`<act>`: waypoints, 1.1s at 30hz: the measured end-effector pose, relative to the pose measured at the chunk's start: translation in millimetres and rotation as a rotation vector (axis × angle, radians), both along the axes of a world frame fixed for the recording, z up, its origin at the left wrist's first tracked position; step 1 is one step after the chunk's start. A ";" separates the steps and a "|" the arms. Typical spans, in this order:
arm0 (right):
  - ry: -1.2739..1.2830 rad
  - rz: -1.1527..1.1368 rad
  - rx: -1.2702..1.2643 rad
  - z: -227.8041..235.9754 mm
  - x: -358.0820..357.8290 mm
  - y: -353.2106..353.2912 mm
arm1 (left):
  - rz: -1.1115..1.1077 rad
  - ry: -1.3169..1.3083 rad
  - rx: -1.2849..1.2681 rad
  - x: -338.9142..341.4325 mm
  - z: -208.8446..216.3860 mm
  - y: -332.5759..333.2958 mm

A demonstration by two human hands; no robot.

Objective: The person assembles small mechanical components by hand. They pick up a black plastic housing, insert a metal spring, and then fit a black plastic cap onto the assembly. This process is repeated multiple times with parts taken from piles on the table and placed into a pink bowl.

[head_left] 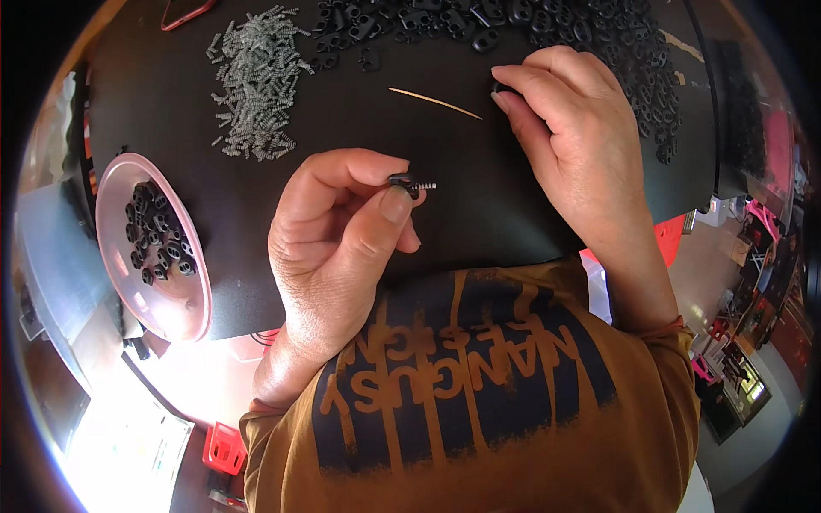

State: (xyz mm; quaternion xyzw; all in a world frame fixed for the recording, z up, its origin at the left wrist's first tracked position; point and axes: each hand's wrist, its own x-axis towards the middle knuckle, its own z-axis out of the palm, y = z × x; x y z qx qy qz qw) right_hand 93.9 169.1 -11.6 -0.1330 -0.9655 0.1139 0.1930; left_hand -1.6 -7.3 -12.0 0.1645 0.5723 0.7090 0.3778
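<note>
My left hand pinches a small black plastic cord lock part between thumb and forefinger. A thin metal spring sticks out of that part toward the right. Farther right and a bit higher over the table, my right hand has its thumb and forefinger closed on a small black piece, mostly covered by the fingertips. Between the two hands a wooden toothpick lies on the dark table. Loose springs form a heap beyond my left hand.
Black cord lock bodies are piled along the far side, and smaller black parts spread at the far right. At the left table edge stands a pink bowl holding several black pieces. A red-edged phone lies far left.
</note>
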 end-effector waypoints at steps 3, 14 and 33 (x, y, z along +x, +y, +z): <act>0.052 0.024 0.026 -5.1 -2.4 0.5 | 0.001 -0.007 0.005 -0.7 1.0 0.0; 0.246 -0.069 -1.737 33.9 -2.3 -29.6 | -0.035 -0.135 0.124 -3.8 15.8 9.5; 0.382 0.142 -1.487 33.8 0.3 -47.0 | -0.046 -0.120 0.124 -0.1 11.4 13.6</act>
